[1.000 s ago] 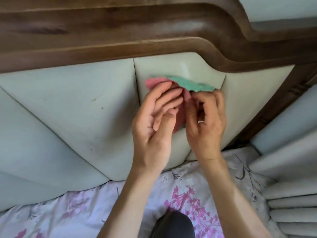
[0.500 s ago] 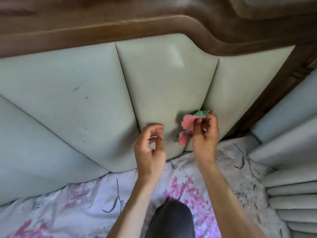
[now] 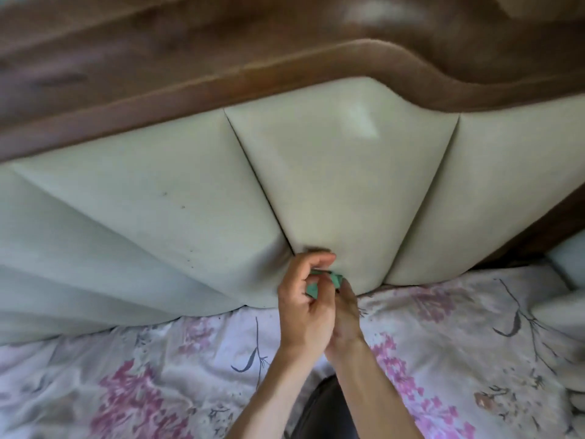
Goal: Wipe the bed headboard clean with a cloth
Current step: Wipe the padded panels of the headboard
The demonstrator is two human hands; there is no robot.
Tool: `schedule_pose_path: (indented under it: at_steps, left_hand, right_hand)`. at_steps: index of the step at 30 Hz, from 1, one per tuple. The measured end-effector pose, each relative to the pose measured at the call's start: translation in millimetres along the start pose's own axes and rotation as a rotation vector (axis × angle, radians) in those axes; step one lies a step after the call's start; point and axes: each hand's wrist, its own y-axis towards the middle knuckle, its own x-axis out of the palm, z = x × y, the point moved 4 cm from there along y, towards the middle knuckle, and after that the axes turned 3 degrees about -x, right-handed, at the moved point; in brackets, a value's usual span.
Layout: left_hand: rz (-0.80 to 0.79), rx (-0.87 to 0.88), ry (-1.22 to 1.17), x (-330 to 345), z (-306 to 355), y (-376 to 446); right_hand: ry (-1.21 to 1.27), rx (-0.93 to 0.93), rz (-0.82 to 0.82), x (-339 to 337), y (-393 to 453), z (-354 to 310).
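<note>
Both hands' fingers pinch green cloth (image 3: 336, 278) | low against headboard (image 3: 342, 172) | floral bedsheet (image 3: 443, 337) below

cloth (image 3: 319, 282) mostly hidden inside hands (image 3: 311, 304), wooden frame (image 3: 221, 42) blurred and cropped

Your left hand (image 3: 305, 307) overlaps your right hand (image 3: 346, 312), fingers of both curled together around a bunched cloth (image 3: 319, 282), forearms converging from below.

Floral bedsheet (image 3: 126, 375) across bottom of frame; pale cushion (image 3: 566, 308) at right edge; dark trouser knee (image 3: 326, 410) bottom centre.
</note>
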Motion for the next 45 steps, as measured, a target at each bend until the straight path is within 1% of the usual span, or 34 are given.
schedule_pose_path:
  at_steps: [1, 3, 6, 7, 12, 15, 18, 20, 22, 24, 27, 28, 30, 32, 34, 37, 39, 41, 42, 45]
  left_hand:
    - [0.027, 0.009, 0.029, -5.3, 15.3, -0.9]
    - [0.086, 0.026, 0.075, -18.8, 45.9, -0.8]
    - [0.209, -0.028, 0.095, -48.0, 111.5, 5.9]
    - [0.242, -0.026, 0.103, -56.7, 131.2, 7.6]
    - [0.411, 0.024, 0.166, -75.7, 211.6, 10.3]
    - [0.509, 0.095, 0.214, -81.9, 232.2, 8.6]
    - [0.586, 0.208, 0.313, -98.1, 241.4, 13.5]
    - [0.609, 0.214, 0.453, -112.5, 240.1, 23.1]
    - [0.576, 0.222, 0.643, -126.5, 235.6, 34.9]
    - [0.514, 0.335, 0.819, -141.1, 228.3, 49.0]
    - [0.454, 0.533, 0.925, -164.4, 200.5, 66.9]
    - [0.450, 0.578, 0.937, -167.7, 194.0, 67.4]
    - [0.395, 0.649, 0.912, -176.7, 180.1, 75.8]
    - [0.340, 0.688, 0.896, -189.9, 175.5, 84.0]
    - [0.303, 0.680, 0.876, -206.5, 176.3, 92.3]
    - [0.216, 0.672, 0.878, -218.7, 179.5, 97.8]
    - [0.190, 0.665, 0.873, -217.2, 181.0, 98.5]
    - [0.216, 0.691, 0.831, -212.9, 184.4, 99.7]
    - [0.244, 0.706, 0.818, -213.3, 186.2, 103.6]
    - [0.310, 0.770, 0.805, -213.5, 178.9, 108.9]
  right_hand:
    - [-0.029, -0.045, -0.051, 12.7, -17.7, -20.3]
    - [-0.066, -0.105, -0.089, 34.2, -51.1, -57.2]
    - [0.025, -0.138, -0.113, 57.6, -98.4, -123.5]
    - [0.016, -0.165, -0.128, 62.4, -110.8, -143.1]
    - [-0.242, -0.332, -0.288, 68.0, -147.2, -231.5]
    - [-0.330, -0.339, -0.315, 70.9, -148.0, -258.2]
    - [-0.322, -0.336, -0.312, 77.8, -149.3, -262.6]
    - [-0.313, -0.357, -0.307, 87.1, -148.1, -256.9]
    - [-0.298, -0.414, -0.298, 98.3, -148.4, -247.4]
    - [-0.321, -0.528, -0.249, 110.7, -148.6, -238.3]
    - [-0.382, -0.697, -0.173, 133.9, -145.7, -217.5]
    - [-0.432, -0.752, -0.178, 141.0, -145.5, -215.1]
    - [-0.548, -0.889, -0.116, 155.0, -141.8, -204.1]
    - [-0.635, -0.967, -0.017, 163.0, -144.3, -196.7]
    - [-0.704, -1.039, 0.054, 172.4, -149.1, -192.4]
    - [-0.863, -1.140, 0.115, 187.1, -156.0, -186.1]
    - [-0.876, -1.122, 0.173, 188.0, -155.3, -181.8]
    - [-0.821, -1.102, 0.221, 185.1, -156.7, -180.4]
    - [-0.823, -1.132, 0.227, 187.1, -157.8, -181.1]
    - [-0.950, -1.334, 0.237, 198.5, -159.5, -175.4]
